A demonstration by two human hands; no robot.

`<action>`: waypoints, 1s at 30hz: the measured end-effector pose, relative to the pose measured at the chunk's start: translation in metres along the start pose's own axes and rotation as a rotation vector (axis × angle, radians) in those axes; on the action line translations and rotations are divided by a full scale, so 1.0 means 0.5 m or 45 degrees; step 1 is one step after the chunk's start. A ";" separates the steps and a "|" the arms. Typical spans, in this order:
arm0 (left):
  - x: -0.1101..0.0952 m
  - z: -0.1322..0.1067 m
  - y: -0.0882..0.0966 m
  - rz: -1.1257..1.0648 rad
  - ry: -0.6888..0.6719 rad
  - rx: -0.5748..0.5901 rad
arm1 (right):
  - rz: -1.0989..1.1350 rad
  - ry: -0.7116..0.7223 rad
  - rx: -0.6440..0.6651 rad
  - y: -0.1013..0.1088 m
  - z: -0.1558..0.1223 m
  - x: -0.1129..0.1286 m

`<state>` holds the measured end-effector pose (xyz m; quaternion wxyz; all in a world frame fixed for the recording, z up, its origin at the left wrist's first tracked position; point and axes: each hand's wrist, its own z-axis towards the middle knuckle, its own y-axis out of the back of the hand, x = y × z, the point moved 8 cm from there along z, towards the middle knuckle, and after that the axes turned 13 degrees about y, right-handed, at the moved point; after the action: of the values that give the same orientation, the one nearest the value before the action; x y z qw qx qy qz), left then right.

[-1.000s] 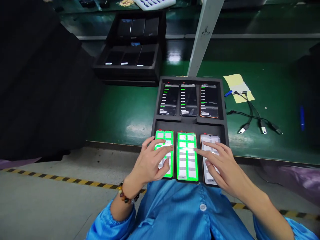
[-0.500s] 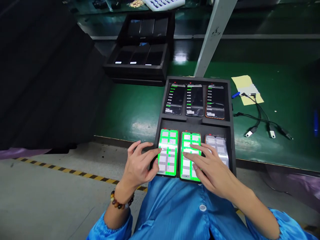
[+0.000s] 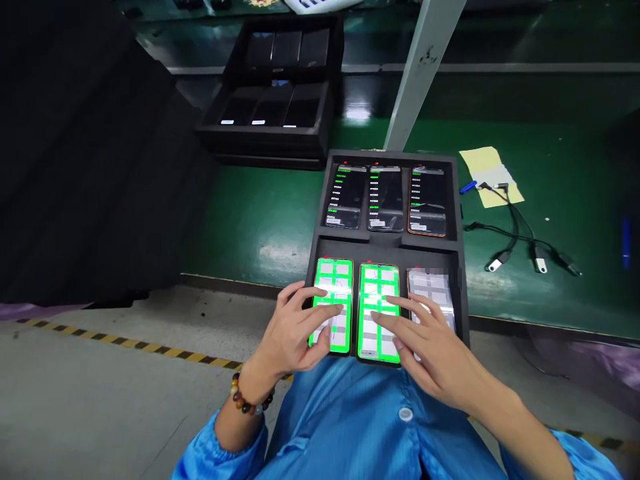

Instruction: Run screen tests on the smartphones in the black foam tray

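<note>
A black foam tray (image 3: pixel 385 248) of smartphones lies at the bench's front edge, reaching out over my lap. My left hand (image 3: pixel 295 327) has its fingers spread over the near-left smartphone (image 3: pixel 341 340), index fingertip at its lit screen. Over the near-middle smartphone (image 3: pixel 373 283) is my right hand (image 3: pixel 435 350), fingers apart, fingertips at the glass. Both screens show green lines around pale blocks. The near-right smartphone (image 3: pixel 430 283) has a grey-white grid, partly hidden by my right hand. Three phones in the far row, one an orange-edged smartphone (image 3: pixel 427 200), show dark screens with text lists.
Another black tray (image 3: pixel 260 141) of dark-screened phones stands at the back left. A grey metal post (image 3: pixel 417 73) rises behind my tray. To the right lie short black cables (image 3: pixel 515 230), a yellow paper (image 3: pixel 483 160) and a blue pen (image 3: pixel 626 243). Black cloth (image 3: pixel 90 167) hangs at left.
My left hand has moved right, its index fingertip now farther across the near-left screen. My right fingertips are slightly lower on the middle phone. More green covers the left screen. The view shifted slightly.
</note>
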<state>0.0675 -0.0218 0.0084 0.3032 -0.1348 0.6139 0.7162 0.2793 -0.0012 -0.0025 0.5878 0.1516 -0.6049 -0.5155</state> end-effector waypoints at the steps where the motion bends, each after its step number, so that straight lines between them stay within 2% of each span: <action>1: 0.008 -0.010 0.009 0.023 0.017 -0.020 | 0.031 0.031 -0.002 -0.007 0.013 0.007; 5: 0.033 -0.047 0.042 0.150 0.070 -0.116 | 0.088 0.097 -0.020 -0.019 0.038 0.020; 9: 0.032 -0.057 0.048 0.173 0.061 -0.175 | 0.062 0.064 -0.007 -0.007 0.008 0.004; 14: -0.004 -0.024 0.007 0.025 -0.011 -0.094 | -0.046 -0.029 0.018 0.020 -0.054 -0.017; 18: -0.026 -0.004 -0.017 -0.079 -0.076 -0.021 | -0.048 -0.041 0.014 0.026 -0.062 -0.012; 25: 0.011 -0.032 0.007 -0.019 0.045 -0.047 | 0.001 -0.025 -0.014 0.013 -0.030 -0.009; 30: 0.009 -0.074 0.011 -0.154 0.051 0.044 | -0.008 -0.011 0.018 0.004 -0.038 -0.014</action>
<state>0.0543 -0.0564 0.0023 0.3358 -0.1806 0.6228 0.6832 0.2986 -0.0032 -0.0089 0.5824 0.1554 -0.6105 -0.5137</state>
